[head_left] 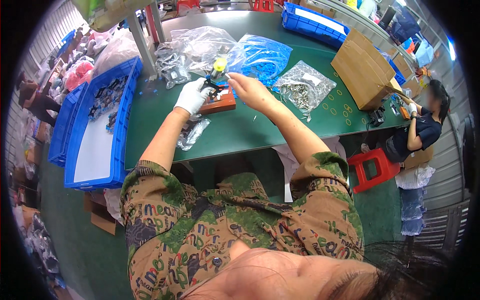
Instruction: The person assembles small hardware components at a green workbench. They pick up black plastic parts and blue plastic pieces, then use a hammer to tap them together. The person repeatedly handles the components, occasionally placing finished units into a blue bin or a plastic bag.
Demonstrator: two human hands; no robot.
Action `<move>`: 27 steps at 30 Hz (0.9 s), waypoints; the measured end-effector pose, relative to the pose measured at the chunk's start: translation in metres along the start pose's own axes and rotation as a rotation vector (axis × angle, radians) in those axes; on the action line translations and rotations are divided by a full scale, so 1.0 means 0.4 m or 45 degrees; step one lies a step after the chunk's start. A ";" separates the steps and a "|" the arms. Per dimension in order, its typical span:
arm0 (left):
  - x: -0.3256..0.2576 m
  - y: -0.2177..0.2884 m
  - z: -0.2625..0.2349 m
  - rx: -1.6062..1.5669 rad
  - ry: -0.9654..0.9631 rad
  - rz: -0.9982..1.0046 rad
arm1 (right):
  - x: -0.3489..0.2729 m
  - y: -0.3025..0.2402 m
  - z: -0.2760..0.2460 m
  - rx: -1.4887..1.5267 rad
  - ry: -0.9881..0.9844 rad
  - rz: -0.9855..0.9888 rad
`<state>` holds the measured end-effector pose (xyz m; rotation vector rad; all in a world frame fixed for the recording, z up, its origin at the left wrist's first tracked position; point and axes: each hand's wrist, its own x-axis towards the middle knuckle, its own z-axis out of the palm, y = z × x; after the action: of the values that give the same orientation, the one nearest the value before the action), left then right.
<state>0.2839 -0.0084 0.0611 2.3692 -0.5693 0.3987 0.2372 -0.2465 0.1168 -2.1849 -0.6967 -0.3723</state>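
- Nearer the body than the right hand (252, 93): passage over green tabletop (237, 126).
- Beyond it: blue bag (267, 54) blocks.
- Rightward: bag of metal parts (311, 84), then cardboard box (363, 70).
- Left of the left hand (191, 97): blue bin (120, 135).

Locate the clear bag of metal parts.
In the head view, the clear bag of metal parts lies on the green table, right of the right hand and left of the cardboard box.
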 end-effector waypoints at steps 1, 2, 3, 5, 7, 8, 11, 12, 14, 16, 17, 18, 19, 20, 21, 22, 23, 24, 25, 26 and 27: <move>-0.001 -0.001 0.001 -0.005 0.003 -0.004 | 0.007 -0.003 0.003 -0.062 -0.010 -0.081; -0.002 -0.001 0.003 -0.011 0.006 -0.008 | 0.006 -0.002 -0.016 0.023 -0.162 0.137; -0.003 -0.004 0.006 -0.017 0.012 -0.015 | 0.011 -0.001 -0.020 0.031 -0.060 0.061; 0.004 -0.027 0.013 -0.020 0.026 -0.003 | 0.024 0.002 -0.025 0.050 0.145 -0.091; -0.007 -0.020 0.005 -0.018 0.023 -0.017 | 0.037 -0.052 -0.053 0.206 0.225 -0.025; -0.010 -0.008 0.000 -0.030 -0.034 -0.088 | 0.038 -0.063 -0.058 0.240 0.311 -0.050; -0.001 -0.008 0.014 0.017 0.006 -0.021 | 0.029 -0.010 -0.021 -0.057 0.153 0.004; -0.006 -0.014 0.024 -0.003 -0.004 -0.086 | 0.016 0.012 0.007 -0.212 -0.121 0.012; 0.006 -0.024 0.030 -0.083 -0.003 -0.076 | 0.019 0.042 0.005 -0.130 -0.044 -0.038; 0.001 -0.045 0.032 -0.014 -0.005 -0.114 | 0.013 0.016 -0.005 -0.071 -0.001 0.014; -0.004 -0.035 0.023 0.003 -0.039 -0.179 | 0.012 -0.003 -0.024 -0.029 0.007 0.035; -0.003 -0.041 0.027 -0.053 -0.042 -0.205 | 0.008 -0.011 -0.037 0.077 -0.069 0.068; -0.005 -0.049 0.029 -0.109 -0.037 -0.239 | 0.002 -0.025 -0.054 0.213 -0.209 0.182; -0.012 -0.059 0.026 -0.141 -0.032 -0.252 | -0.014 -0.045 -0.075 0.347 -0.352 0.295; -0.019 -0.058 0.020 -0.175 -0.028 -0.263 | -0.031 -0.060 -0.090 0.478 -0.495 0.409; -0.028 -0.030 0.001 -0.174 -0.028 -0.270 | -0.056 -0.071 -0.100 0.348 -0.546 0.422; -0.032 -0.013 -0.015 -0.170 -0.026 -0.279 | -0.077 -0.072 -0.109 0.248 -0.613 0.404; -0.044 -0.044 -0.023 -0.204 0.093 -0.238 | -0.093 -0.077 -0.108 0.150 -0.683 0.396; -0.060 -0.074 -0.032 -0.229 0.195 -0.201 | -0.117 -0.065 -0.101 0.068 -0.749 0.398; -0.075 -0.104 -0.044 -0.147 0.326 -0.250 | -0.136 -0.040 -0.097 0.017 -0.810 0.392; -0.094 -0.157 -0.073 -0.177 0.301 -0.369 | -0.150 -0.022 -0.086 -0.025 -0.874 0.382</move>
<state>0.2789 0.0654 0.0334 2.1887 -0.1365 0.4812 0.1825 -0.2895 0.1157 -2.3899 -0.6975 0.5541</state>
